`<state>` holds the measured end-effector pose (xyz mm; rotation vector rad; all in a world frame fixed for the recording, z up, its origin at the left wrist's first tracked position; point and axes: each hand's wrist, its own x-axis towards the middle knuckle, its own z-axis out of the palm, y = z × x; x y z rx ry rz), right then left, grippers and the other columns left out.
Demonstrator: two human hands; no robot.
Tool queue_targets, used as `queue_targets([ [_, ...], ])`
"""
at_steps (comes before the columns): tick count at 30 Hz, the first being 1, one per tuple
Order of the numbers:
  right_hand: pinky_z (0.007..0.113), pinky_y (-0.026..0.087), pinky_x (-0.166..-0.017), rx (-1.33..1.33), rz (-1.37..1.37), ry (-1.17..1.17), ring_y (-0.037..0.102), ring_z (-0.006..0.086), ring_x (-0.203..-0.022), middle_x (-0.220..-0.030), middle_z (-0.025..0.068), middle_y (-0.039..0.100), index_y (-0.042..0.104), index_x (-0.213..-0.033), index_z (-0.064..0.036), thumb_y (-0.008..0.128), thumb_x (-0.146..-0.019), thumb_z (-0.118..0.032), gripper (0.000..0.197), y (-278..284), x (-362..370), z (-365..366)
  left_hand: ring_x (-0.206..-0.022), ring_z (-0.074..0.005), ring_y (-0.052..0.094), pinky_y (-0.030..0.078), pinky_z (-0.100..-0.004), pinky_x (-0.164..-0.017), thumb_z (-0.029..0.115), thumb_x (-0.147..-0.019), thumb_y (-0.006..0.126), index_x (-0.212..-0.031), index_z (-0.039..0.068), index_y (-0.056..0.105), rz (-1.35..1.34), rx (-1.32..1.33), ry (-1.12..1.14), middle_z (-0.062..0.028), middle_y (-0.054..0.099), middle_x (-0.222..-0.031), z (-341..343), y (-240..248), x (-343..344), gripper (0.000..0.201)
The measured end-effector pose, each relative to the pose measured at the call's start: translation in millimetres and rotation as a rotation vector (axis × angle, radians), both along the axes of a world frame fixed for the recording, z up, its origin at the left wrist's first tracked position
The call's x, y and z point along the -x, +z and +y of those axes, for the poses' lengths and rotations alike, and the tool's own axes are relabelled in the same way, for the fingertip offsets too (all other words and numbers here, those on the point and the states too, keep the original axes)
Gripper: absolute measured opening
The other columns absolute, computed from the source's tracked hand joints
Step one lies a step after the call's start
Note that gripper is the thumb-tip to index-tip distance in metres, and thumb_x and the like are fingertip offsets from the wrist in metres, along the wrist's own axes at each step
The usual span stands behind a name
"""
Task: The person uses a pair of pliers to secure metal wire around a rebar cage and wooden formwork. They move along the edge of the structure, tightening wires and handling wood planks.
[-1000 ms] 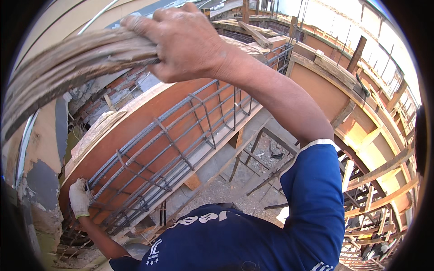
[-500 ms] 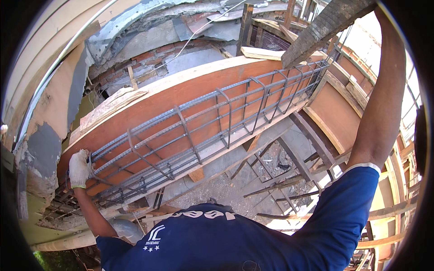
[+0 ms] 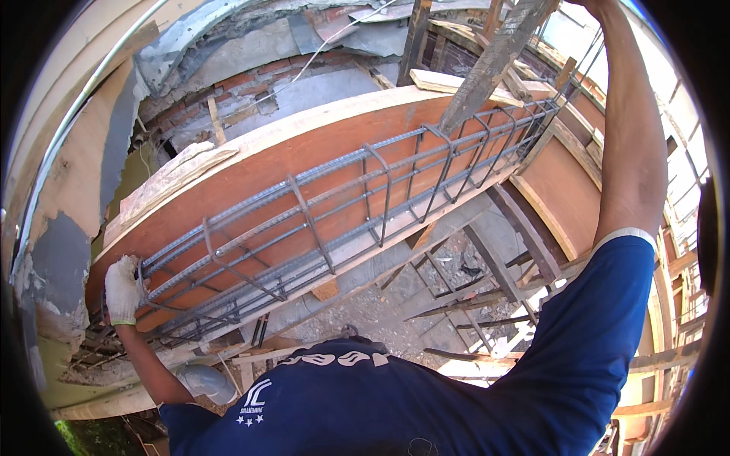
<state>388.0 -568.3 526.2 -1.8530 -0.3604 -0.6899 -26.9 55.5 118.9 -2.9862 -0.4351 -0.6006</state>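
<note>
My left hand (image 3: 122, 291), in a pale knitted work glove, is closed at the left end of a long steel rebar cage (image 3: 304, 209), next to its end stirrup. The cage lies along a reddish-brown formwork panel (image 3: 228, 178) with a pale wooden top edge. At the top right, my bare right hand (image 3: 587, 3) is raised at the upper end of a rough, weathered timber (image 3: 494, 64); the picture's edge cuts off its fingers. The timber slants down to the left, its lower end overlapping the cage's top bars. Whether it touches them I cannot tell.
A broken brick wall (image 3: 236, 102) stands behind the panel. Loose wood pieces (image 3: 171, 182) lie on its top edge. Dark wooden props (image 3: 494, 262) and rubble (image 3: 456, 262) show below. More brown formwork (image 3: 551, 209) runs along the right. A grey pipe (image 3: 209, 382) lies at lower left.
The timber has swung steeper, and its lower end has moved left and down over the cage. My right hand has moved left with it. My left hand stays at the cage's end.
</note>
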Motion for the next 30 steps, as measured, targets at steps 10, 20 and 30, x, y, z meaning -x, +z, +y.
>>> queue_targets([
  [10,0.038,0.049,-0.1,-0.088,-0.296,0.144,0.057,0.0295,-0.119,-0.132,0.0232,0.052,0.02,-0.15,-0.0012,0.086,-0.077,-0.024,0.101,-352.9,-52.4,39.0,-0.086,-0.045,0.06,0.048,-0.0489,-0.073,0.007,-0.061,0.077,-0.093,0.0,0.063,0.001,0.028,0.015,-0.0235,0.063,-0.089,10.3,-11.3,2.4,0.035],
  [20,0.036,0.056,-0.083,-0.116,-0.231,0.157,0.067,0.0256,-0.095,-0.11,0.0189,0.062,0.036,-0.132,0.0009,0.077,-0.077,-0.011,0.069,-320.6,-65.4,22.9,-0.085,-0.0448,0.059,0.047,-0.0494,-0.072,0.007,-0.06,0.075,-0.093,0.0,0.064,-0.042,-0.035,-0.009,-0.0229,0.062,-0.088,16.8,-15.7,2.4,0.035],
  [30,0.038,0.063,-0.069,-0.267,0.361,0.562,0.07,0.0246,-0.077,-0.09,0.0147,0.065,0.054,-0.121,0.001,0.067,-0.081,-0.016,0.045,-278.1,-75.3,-71.6,-0.084,-0.0449,0.058,0.046,-0.0488,-0.071,0.005,-0.057,0.075,-0.088,0.0,0.063,-0.051,0.039,0.037,-0.0222,0.061,-0.086,5.5,-10.1,-0.2,0.034],
])
